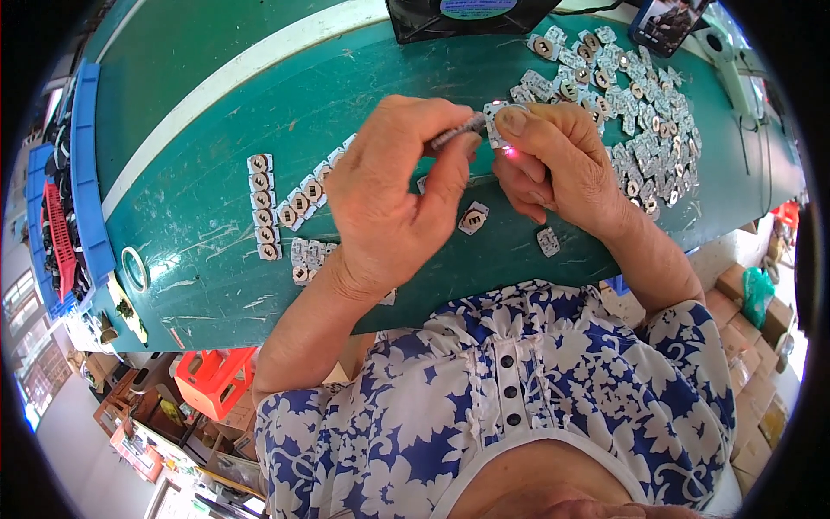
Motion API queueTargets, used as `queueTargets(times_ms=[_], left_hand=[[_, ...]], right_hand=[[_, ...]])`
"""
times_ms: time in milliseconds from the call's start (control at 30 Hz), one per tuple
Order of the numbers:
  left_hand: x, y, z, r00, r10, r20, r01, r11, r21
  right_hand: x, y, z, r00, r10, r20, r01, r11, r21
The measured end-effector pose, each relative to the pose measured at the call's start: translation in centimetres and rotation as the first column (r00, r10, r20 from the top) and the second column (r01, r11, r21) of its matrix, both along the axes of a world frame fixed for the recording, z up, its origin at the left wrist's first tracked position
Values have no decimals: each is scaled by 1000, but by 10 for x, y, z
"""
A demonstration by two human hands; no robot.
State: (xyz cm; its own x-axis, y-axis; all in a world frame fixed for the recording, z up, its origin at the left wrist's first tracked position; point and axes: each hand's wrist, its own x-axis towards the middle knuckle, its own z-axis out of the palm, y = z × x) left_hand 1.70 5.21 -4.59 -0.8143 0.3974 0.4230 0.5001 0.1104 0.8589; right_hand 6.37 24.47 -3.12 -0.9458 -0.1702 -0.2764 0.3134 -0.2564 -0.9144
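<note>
My right hand [566,164] is closed, thumb over fingers, round a small white circuit module [494,130]. Pink-red lights glow at the module's top and bottom edges. Just left of it, my left hand [380,195] pinches a short grey rough-looking piece [456,131] between thumb and forefinger; its kind is unclear. The tip of that piece is touching or very close to the module. On the table below the hands lie a loose module with a round metallic middle [473,218] and a whitish module [548,242].
Many similar modules [653,130] are heaped at the right. A column of modules [264,208] stands at left beside a slanting row [303,199]. A black fan-like box [467,22], phone [666,26], tape ring [135,269] and blue bin [91,164] border the green table [199,259].
</note>
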Motion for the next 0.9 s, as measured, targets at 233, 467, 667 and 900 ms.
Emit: queueTargets(times_ms=[233, 467, 667, 900], left_hand=[[-2, 5, 4, 991, -88, 99, 75, 988, 132], [-3, 5, 14, 993, -120, -8, 119, 993, -22], [1, 8, 13, 927, -146, 344, 138, 989, 48], [-4, 4, 19, 726, -334, 601, 130, 925, 358]], right_hand=[[-3, 9, 16, 999, -10, -39, 16, 986, 167], [-8, 22, 0, 820, 333, -466, -36, 841, 539], [-8, 28, 7, 845, 345, -408, -93, 847, 523], [-10, 27, 7, 816, 317, -483, -69, 883, 464]])
